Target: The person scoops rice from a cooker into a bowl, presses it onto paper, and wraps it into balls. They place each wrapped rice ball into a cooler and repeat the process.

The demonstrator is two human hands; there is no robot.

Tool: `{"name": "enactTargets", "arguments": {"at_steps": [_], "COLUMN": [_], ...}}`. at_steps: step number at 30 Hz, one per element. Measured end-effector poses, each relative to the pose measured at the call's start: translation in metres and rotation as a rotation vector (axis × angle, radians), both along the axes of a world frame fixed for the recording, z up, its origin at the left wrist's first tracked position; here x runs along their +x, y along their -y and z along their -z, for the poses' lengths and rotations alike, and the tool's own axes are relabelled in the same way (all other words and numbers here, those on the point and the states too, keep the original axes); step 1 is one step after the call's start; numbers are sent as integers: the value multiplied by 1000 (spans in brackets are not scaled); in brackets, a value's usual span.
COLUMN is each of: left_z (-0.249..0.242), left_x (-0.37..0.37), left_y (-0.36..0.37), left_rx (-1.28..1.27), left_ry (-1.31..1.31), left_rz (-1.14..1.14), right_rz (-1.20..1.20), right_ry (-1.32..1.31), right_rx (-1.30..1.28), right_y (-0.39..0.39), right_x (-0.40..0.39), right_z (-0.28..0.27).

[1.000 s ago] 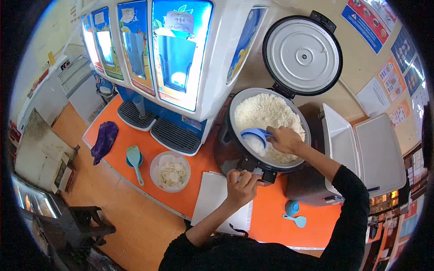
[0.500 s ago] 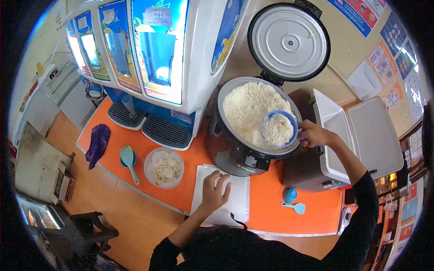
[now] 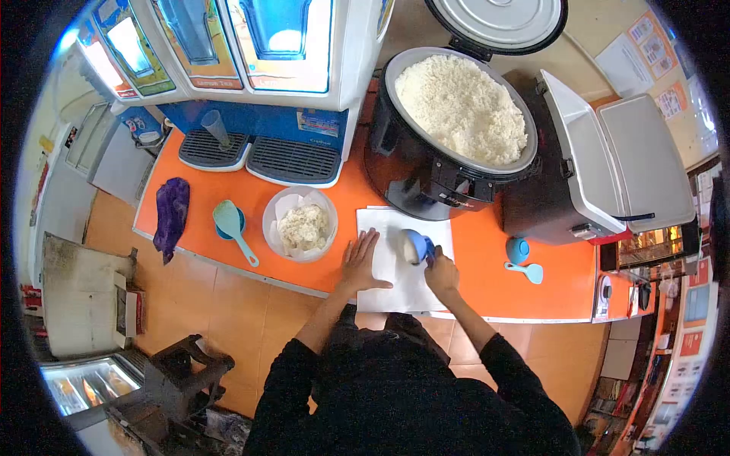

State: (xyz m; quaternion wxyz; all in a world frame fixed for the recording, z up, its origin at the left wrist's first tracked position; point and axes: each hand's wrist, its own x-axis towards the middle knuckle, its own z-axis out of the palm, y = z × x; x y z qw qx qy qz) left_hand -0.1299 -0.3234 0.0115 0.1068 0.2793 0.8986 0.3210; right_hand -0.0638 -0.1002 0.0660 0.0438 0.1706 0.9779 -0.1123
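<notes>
My left hand point(image 3: 360, 264) lies flat with spread fingers on the left edge of a stack of white paper sheets point(image 3: 380, 296). My right hand point(image 3: 442, 276) grips the handle of a blue scoop point(image 3: 417, 242), which is tipped on its side over the paper, its mouth facing left. White rice shows inside the scoop. Behind the paper stands a big black rice cooker point(image 3: 403, 186) with its lid up, heaped with cooked rice point(image 3: 464, 110). To the left is a white paper-lined bowl point(image 3: 331, 228) with some rice in it.
A green rice paddle point(image 3: 242, 237) rests on a blue cup, beside a purple cloth point(image 3: 172, 216). On the right are a small blue cup point(image 3: 518, 250), a light blue spoon point(image 3: 526, 271) and an open cool box point(image 3: 544, 182). A drinks dispenser point(image 3: 258, 121) stands at the back left.
My right hand has brought the rice-filled scoop from the cooker down over the paper and tipped it. My left hand stays flat on the paper. The view has shifted downward.
</notes>
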Motion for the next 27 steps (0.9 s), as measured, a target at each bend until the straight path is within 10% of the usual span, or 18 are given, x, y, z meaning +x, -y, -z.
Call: {"name": "enactTargets", "arguments": {"at_steps": [5,27], "left_z": [-6,-16], "left_x": [4,15], "left_y": [-1,-10], "left_rx": [-3,-185], "left_ry": [16,-45], "left_rz": [-17,-28], "right_rz": [-221,195], "right_ry": [-260,-238], "right_rx": [291,-588], "right_y": [56,19], "right_x": [36,6], "right_z": [2,-7]}}
